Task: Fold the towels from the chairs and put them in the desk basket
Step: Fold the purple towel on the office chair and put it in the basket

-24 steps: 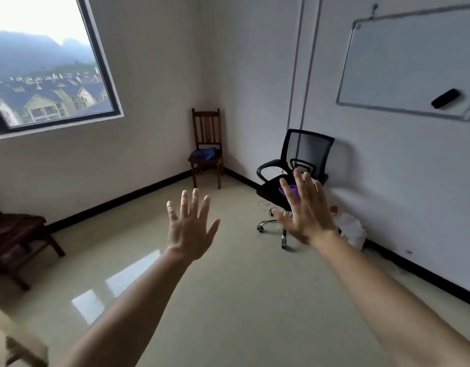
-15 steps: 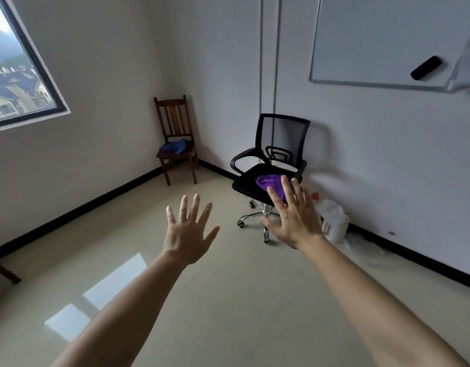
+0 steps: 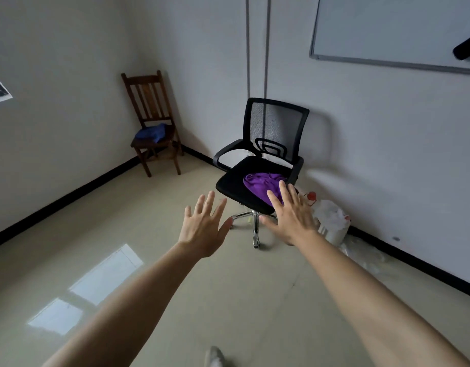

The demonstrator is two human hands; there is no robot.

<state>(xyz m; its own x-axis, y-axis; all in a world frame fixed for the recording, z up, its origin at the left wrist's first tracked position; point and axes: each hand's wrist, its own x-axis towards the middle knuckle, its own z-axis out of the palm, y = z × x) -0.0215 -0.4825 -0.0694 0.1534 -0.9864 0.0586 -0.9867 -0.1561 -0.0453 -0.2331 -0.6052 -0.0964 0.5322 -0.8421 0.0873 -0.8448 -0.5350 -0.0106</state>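
Beyond R hand (image 3: 289,217): purple towel (image 3: 260,185)

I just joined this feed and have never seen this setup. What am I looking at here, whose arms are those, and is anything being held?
There is no machine: a person wears a wide-angle camera on the head, looking forward and down, so the two bare arms are theirs. The left hand and right hand are stretched out with fingers spread, holding nothing. Ahead stands a black office chair with a crumpled purple towel on its seat. In the corner, a wooden chair carries a blue towel. A whiteboard hangs on the wall. The basket is not in view.
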